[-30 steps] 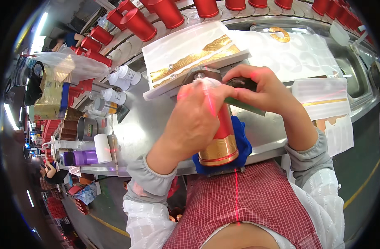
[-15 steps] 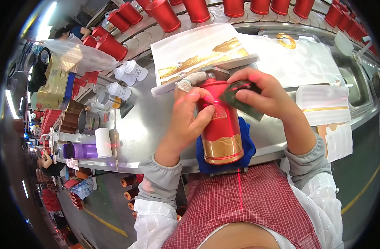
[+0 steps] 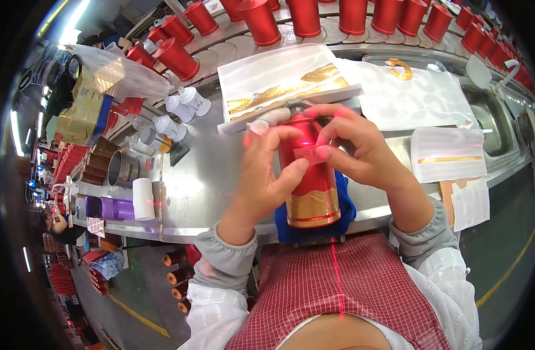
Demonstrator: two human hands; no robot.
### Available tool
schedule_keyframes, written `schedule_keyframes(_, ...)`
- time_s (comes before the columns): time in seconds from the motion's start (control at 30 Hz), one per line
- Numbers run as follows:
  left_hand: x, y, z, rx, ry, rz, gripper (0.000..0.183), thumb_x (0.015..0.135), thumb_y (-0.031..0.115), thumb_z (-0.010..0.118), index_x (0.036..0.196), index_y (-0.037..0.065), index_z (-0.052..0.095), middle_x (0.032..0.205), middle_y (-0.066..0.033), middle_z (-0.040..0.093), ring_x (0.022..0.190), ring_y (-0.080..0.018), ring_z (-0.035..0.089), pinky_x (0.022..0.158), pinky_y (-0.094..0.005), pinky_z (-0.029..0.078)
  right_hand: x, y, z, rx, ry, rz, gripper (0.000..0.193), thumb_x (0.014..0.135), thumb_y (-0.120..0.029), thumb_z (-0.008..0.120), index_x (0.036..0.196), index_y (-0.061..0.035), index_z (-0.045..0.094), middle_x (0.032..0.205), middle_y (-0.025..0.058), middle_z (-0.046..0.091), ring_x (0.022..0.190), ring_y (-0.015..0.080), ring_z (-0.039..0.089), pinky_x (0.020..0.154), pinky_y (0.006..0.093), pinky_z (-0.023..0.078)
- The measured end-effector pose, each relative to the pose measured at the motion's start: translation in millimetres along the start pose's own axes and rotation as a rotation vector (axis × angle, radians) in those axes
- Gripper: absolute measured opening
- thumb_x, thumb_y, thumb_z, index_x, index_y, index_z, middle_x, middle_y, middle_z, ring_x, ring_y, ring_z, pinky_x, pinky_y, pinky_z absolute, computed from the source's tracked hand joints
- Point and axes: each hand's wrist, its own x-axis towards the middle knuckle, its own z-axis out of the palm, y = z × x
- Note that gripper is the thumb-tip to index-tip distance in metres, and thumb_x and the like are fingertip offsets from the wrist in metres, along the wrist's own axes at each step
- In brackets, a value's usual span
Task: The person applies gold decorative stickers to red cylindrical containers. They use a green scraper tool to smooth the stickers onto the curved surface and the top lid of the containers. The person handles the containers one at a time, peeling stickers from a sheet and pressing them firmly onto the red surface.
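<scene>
A red bottle [image 3: 314, 185] with a gold band round its lower part rests tilted on a blue cloth [image 3: 348, 213]. On its front is a small label [image 3: 305, 154], lit by red laser light. My left hand [image 3: 258, 175] is closed round the bottle's left side, thumb on the label; one finger wears a pale cover. Thumb and forefinger of my right hand [image 3: 361, 151] come together at the label's right edge. Whether anything else is inside the right hand is hidden.
Beyond the bottle lies a white sheet [image 3: 273, 70] with gold strips, beside a translucent sheet [image 3: 419, 105]. Red bottles stand along a conveyor [image 3: 220, 51] behind. White bottle-shaped pieces [image 3: 194, 102], a metal cup [image 3: 122, 169] and a paper roll [image 3: 143, 198] are left; a sink [image 3: 501, 125] is right.
The dark green flat piece that my right hand held no longer shows. My right fingertips have come in to the label. My left hand stays on the bottle.
</scene>
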Motion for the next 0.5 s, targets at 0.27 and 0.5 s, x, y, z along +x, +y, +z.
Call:
schedule_keyframes(0.27, -6, 3, 6, 0.169, -0.027, 0.056, 0.009, 0.080, 0.012, 0.062, 0.084, 0.005, 0.059, 0.089, -0.0107, 0.058, 0.100, -0.0290, 0.049, 0.097, -0.0413, 0.030, 0, -9, -17, -0.050, 0.032, 0.051, 0.012, 0.080, -0.010, 0.068, 0.090, -0.0042, 0.062, 0.122, 0.0147, 0.056, 0.093, 0.0223, 0.058, 0.077, 0.0335, 0.047)
schedule_keyframes(0.5, -5, 10, 11, 0.303, 0.002, 0.164, 0.013, 0.076, 0.012, 0.064, 0.085, 0.004, 0.059, 0.118, -0.0199, 0.055, 0.116, -0.0430, 0.044, 0.100, -0.0516, 0.029, 8, -6, -6, -0.156, -0.087, -0.158, 0.013, 0.080, -0.009, 0.066, 0.091, -0.0044, 0.062, 0.117, 0.0129, 0.054, 0.114, 0.0328, 0.048, 0.099, 0.0434, 0.038)
